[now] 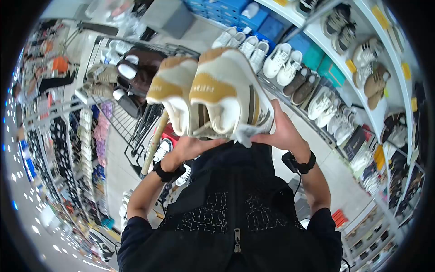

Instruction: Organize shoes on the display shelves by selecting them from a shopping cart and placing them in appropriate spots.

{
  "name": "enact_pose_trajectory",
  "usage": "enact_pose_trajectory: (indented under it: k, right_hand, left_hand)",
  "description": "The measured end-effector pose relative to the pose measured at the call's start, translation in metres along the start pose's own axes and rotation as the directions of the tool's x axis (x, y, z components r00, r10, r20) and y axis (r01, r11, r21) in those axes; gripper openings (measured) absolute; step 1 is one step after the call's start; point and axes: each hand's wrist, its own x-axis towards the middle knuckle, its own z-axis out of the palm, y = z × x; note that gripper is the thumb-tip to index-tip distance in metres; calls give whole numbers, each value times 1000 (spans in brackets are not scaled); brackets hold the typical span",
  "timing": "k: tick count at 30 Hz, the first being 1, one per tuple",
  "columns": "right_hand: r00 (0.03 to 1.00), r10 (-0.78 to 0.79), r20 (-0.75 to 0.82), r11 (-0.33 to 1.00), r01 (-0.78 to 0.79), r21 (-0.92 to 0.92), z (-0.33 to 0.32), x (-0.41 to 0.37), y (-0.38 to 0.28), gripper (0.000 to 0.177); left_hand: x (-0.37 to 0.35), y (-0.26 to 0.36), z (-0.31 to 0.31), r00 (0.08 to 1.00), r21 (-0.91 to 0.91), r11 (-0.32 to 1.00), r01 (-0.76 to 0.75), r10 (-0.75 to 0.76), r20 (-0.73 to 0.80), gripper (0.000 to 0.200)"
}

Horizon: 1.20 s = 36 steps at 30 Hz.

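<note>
The left hand [192, 147] and the right hand [284, 132] hold, one from each side, the pair of shoes [216, 86] — it is just ahead, heels facing the camera, long axis seeming to run away. Beyond, white shoes [277, 60] stand.

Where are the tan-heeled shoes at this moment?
In the head view, the tan-heeled shoes are above centre, held by the left hand and right hand.

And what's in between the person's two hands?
In the head view, a pair of cream-and-tan sneakers is between the left hand and right hand. A small whitish bit is there too; I can't tell what.
</note>
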Motion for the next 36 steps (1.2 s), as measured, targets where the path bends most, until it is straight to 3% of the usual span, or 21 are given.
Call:
enact_pose_trajectory:
  k: [5, 8, 10, 12, 15, 17, 19, 21, 25, 27, 29, 32, 34, 36]
  right_hand:
    - [990, 3, -141, 1000, 0, 20, -22, -64, 46, 99]
    - [982, 150, -114, 978, -130, 162, -39, -107, 90, 89]
    - [977, 157, -143, 965, -121, 232, -52, -138, 120, 84]
    - [967, 174, -185, 932, -101, 350, -63, -168, 145, 68]
    - [943, 286, -170, 853, -169, 494, -72, -213, 171, 69]
    - [939, 246, -240, 879, -112, 464, -77, -244, 188, 69]
    - [912, 319, -259, 821, -129, 556, -81, -270, 197, 77]
    - [898, 326, -296, 785, -83, 614, -83, -293, 204, 80]
    - [857, 360, -368, 762, -42, 647, -86, -337, 212, 81]
    - [831, 367, -418, 762, -11, 648, -86, -351, 210, 81]
    - [807, 375, -457, 758, 17, 652, -82, -361, 208, 81]
    - [710, 376, -596, 769, 120, 628, -81, -368, 204, 79]
    - [655, 398, -642, 769, 143, 623, -83, -369, 199, 79]
    - [605, 431, -670, 764, 150, 627, -76, -373, 187, 79]
  left_hand:
    - [32, -4, 63, 992, 86, 996, 2, -13, 122, 70]
    - [54, -3, 111, 979, 128, 992, -2, -24, 200, 76]
    - [64, 0, 149, 967, -77, 993, 90, -68, 245, 98]
    - [72, -5, 181, 951, -52, 989, 140, -120, 283, 103]
    - [80, -30, 229, 934, -36, 984, 173, -152, 322, 108]
    - [91, -37, 254, 918, -13, 979, 205, -187, 350, 109]
    - [98, -19, 279, 905, -18, 978, 207, -184, 384, 109]
    - [103, 2, 300, 897, 75, 962, 264, -274, 346, 111]
    - [116, 8, 337, 862, 114, 979, 169, -203, 465, 116]
    - [120, 19, 350, 875, 282, 959, 33, -164, 456, 119]
    - [124, 33, 361, 859, 328, 945, 7, -174, 481, 120]
    - [129, 45, 371, 840, 375, 921, -104, -121, 529, 116]
    - [136, 51, 375, 816, 377, 905, -196, -63, 575, 110]
    - [139, 55, 379, 787, 47, 997, 65, -80, 611, 93]
